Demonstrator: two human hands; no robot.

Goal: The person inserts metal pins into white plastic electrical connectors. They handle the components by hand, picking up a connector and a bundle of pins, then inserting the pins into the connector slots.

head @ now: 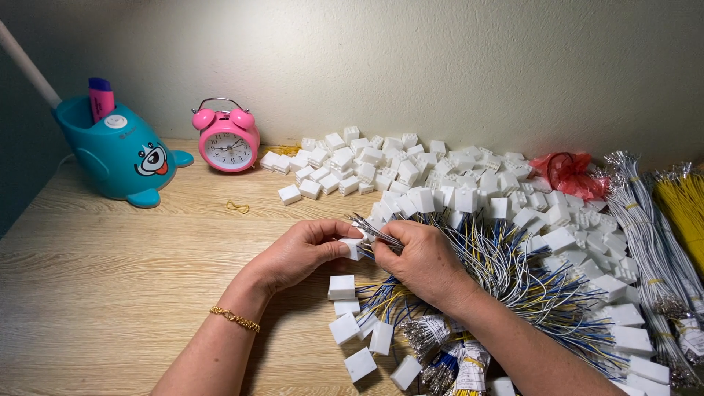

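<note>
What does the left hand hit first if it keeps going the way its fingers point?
Likely the right hand: the left hand points rightward, pinching a small white plastic connector block that sits between the two hands, nearly touching.

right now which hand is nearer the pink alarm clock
Left. The left hand lies below and right of the pink alarm clock, apart from it; the right hand is farther right, over the wires.

One pink alarm clock point(229, 141), one teal pen holder point(121, 152), one red bag point(568, 173), two hands; white connectors point(411, 172) too many to count.
</note>
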